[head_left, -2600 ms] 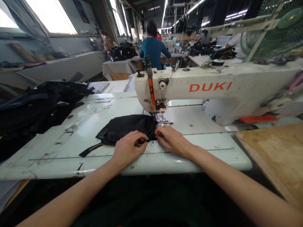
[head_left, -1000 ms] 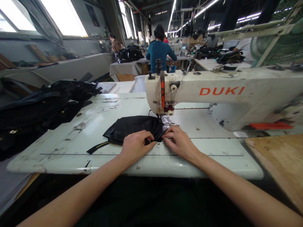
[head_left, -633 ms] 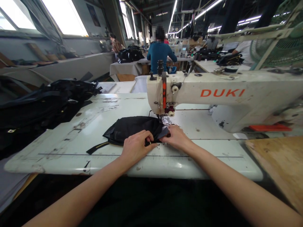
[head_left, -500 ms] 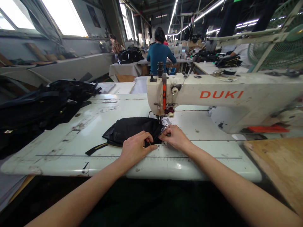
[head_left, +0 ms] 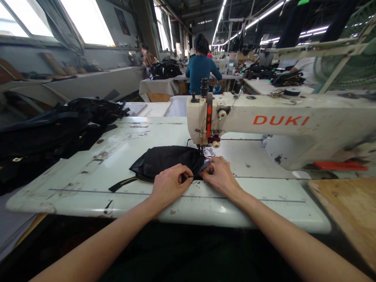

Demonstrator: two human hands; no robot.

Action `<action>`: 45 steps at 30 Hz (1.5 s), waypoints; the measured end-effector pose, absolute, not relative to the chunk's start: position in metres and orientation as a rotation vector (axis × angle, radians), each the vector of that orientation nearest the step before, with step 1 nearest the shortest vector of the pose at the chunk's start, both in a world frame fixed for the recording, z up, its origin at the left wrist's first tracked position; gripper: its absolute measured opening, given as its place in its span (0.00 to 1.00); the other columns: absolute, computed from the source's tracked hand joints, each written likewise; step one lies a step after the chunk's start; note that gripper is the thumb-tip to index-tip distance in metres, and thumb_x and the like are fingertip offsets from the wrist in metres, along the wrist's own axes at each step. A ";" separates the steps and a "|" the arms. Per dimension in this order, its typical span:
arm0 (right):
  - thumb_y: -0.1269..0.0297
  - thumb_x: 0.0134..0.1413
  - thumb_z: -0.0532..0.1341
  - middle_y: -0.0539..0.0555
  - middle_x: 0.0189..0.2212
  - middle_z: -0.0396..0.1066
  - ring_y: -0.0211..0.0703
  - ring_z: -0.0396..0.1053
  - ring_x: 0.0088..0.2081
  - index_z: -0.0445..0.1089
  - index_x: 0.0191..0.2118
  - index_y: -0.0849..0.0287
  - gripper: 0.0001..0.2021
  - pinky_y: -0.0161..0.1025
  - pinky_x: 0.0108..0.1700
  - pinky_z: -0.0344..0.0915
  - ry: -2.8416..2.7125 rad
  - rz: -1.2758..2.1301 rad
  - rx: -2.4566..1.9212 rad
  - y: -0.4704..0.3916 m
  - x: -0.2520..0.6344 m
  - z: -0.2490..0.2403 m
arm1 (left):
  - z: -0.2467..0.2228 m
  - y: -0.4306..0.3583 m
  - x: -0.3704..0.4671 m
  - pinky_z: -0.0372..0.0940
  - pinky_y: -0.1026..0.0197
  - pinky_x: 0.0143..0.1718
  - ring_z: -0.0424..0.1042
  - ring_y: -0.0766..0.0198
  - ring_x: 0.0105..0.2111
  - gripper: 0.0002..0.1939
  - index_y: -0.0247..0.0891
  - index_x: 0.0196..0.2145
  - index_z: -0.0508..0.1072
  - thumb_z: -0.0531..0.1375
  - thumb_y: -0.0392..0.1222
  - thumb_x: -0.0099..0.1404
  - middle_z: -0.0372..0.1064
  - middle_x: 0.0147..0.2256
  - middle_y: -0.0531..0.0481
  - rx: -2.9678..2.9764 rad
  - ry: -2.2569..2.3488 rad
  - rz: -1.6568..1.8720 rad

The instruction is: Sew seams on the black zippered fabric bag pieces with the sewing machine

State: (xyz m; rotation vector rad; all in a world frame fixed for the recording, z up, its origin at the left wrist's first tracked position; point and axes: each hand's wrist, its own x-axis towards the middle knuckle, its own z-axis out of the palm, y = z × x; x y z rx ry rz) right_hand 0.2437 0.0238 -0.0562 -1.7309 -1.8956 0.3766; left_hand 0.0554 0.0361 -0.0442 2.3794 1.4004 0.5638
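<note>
A black fabric piece, pouch-like with a zipper tape tail at its left end, lies on the pale sewing table. Its right end sits at the needle and presser foot of the sewing machine. My left hand pinches the fabric's near edge between thumb and fingers. Just to the right, my right hand is closed on the fabric's right corner, where a grey strip shows beside the presser foot. The fingertips of both hands are partly hidden in the folds.
A heap of black fabric pieces covers the table's left side. A wooden board adjoins the right edge. Along the front runs a printed ruler. A co-worker in a teal top sits ahead; a fan stands at right.
My left thumb has closed in against the fabric edge, and my right hand has shifted slightly at the corner, showing more grey strip. The whole view has moved slightly.
</note>
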 end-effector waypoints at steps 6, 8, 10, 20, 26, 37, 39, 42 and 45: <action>0.65 0.49 0.65 0.53 0.31 0.69 0.50 0.62 0.41 0.70 0.21 0.57 0.08 0.46 0.42 0.56 -1.883 0.372 -1.718 0.025 0.244 -0.057 | -0.042 0.039 0.055 0.55 0.65 0.26 0.67 0.66 0.26 0.04 0.45 0.31 0.76 0.59 0.40 0.59 0.70 0.29 0.57 2.364 1.387 0.525; 0.65 0.48 0.65 0.53 0.30 0.69 0.50 0.62 0.40 0.71 0.21 0.57 0.08 0.46 0.42 0.56 -1.880 0.372 -1.711 0.025 0.246 -0.058 | -0.042 0.039 0.055 0.56 0.65 0.26 0.67 0.66 0.26 0.05 0.45 0.31 0.76 0.59 0.40 0.59 0.71 0.30 0.57 2.362 1.390 0.514; 0.65 0.46 0.66 0.53 0.30 0.70 0.49 0.62 0.40 0.71 0.20 0.57 0.08 0.45 0.41 0.57 -1.879 0.372 -1.705 0.025 0.247 -0.058 | -0.041 0.039 0.055 0.56 0.65 0.26 0.68 0.66 0.26 0.06 0.46 0.32 0.76 0.59 0.40 0.59 0.71 0.30 0.57 2.360 1.391 0.503; 0.65 0.42 0.67 0.52 0.31 0.72 0.49 0.63 0.39 0.72 0.19 0.56 0.07 0.43 0.40 0.57 -1.870 0.364 -1.719 0.028 0.249 -0.062 | -0.040 0.043 0.053 0.56 0.65 0.26 0.69 0.64 0.28 0.09 0.49 0.34 0.77 0.57 0.40 0.61 0.72 0.32 0.57 2.364 1.367 0.430; 0.62 0.42 0.67 0.53 0.31 0.72 0.51 0.63 0.39 0.73 0.21 0.56 0.07 0.44 0.40 0.57 -1.893 0.352 -1.769 0.030 0.248 -0.059 | -0.037 0.045 0.051 0.58 0.65 0.28 0.70 0.63 0.30 0.10 0.47 0.36 0.78 0.56 0.41 0.63 0.73 0.34 0.55 2.368 1.321 0.385; 0.58 0.43 0.66 0.53 0.32 0.72 0.50 0.63 0.40 0.74 0.23 0.58 0.09 0.41 0.40 0.56 -1.963 0.384 -1.853 0.033 0.250 -0.055 | -0.039 0.046 0.051 0.55 0.66 0.26 0.67 0.65 0.29 0.08 0.45 0.35 0.77 0.58 0.44 0.62 0.71 0.31 0.55 2.346 1.350 0.346; 0.58 0.42 0.67 0.53 0.31 0.72 0.50 0.64 0.40 0.74 0.23 0.57 0.09 0.41 0.39 0.56 -1.976 0.401 -1.874 0.034 0.250 -0.053 | -0.038 0.045 0.052 0.55 0.66 0.25 0.67 0.65 0.29 0.07 0.45 0.35 0.76 0.58 0.44 0.61 0.70 0.31 0.56 2.349 1.351 0.339; 0.57 0.43 0.66 0.52 0.30 0.71 0.49 0.64 0.39 0.74 0.22 0.56 0.09 0.40 0.38 0.56 -1.991 0.431 -1.908 0.038 0.251 -0.051 | -0.037 0.045 0.052 0.55 0.67 0.26 0.66 0.66 0.28 0.07 0.47 0.38 0.74 0.58 0.43 0.62 0.69 0.31 0.57 2.361 1.335 0.333; 0.58 0.43 0.66 0.52 0.30 0.72 0.48 0.65 0.39 0.75 0.23 0.56 0.08 0.39 0.36 0.56 -2.008 0.450 -1.939 0.042 0.253 -0.051 | -0.036 0.044 0.053 0.55 0.67 0.28 0.65 0.67 0.28 0.08 0.47 0.39 0.73 0.57 0.42 0.62 0.68 0.31 0.57 2.385 1.304 0.327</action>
